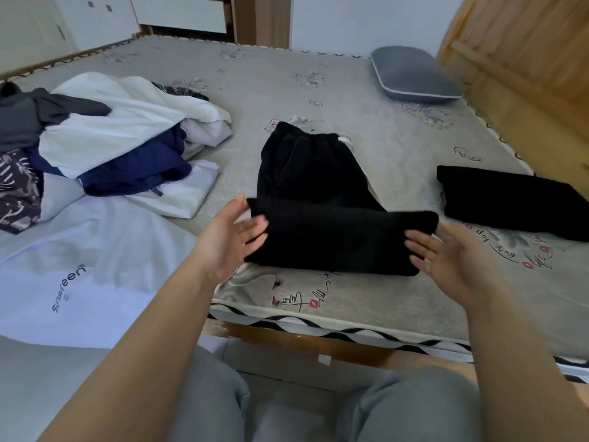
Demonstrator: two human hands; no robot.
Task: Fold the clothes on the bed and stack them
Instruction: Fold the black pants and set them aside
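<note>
Black soft-fabric trousers (322, 199), partly folded, lie near the front edge of the grey patterned mattress (366, 100): lower part doubled across as a thick band, waist end with a pale drawstring pointing toward the far side. Folds within the black cloth are hard to make out.

Left hand (229, 237) at the band's left end, fingers spread and nearly straight, palm turned inward; fingertips overlap the cloth edge, but whether they touch it cannot be told. Right hand (446, 260) at the band's right end, fingers likewise straight and apart, gripping nothing; contact also uncertain. Motion blur softens both.

A second black folded garment (506, 199) lies flat to the right, apart from the trousers, its far corner cut off by the frame edge.

Left side: heap of unfolded clothes (105, 135), white, navy, dark grey and patterned pieces overlapping, lower layers hidden. A pale blue garment with printed lettering (95, 256) spreads over the near left corner, running out of frame.

Grey piped pillow (414, 74) at the far right by the wooden headboard (516, 59). Bare mattress lies between trousers and heap, and beyond the waistband.
</note>
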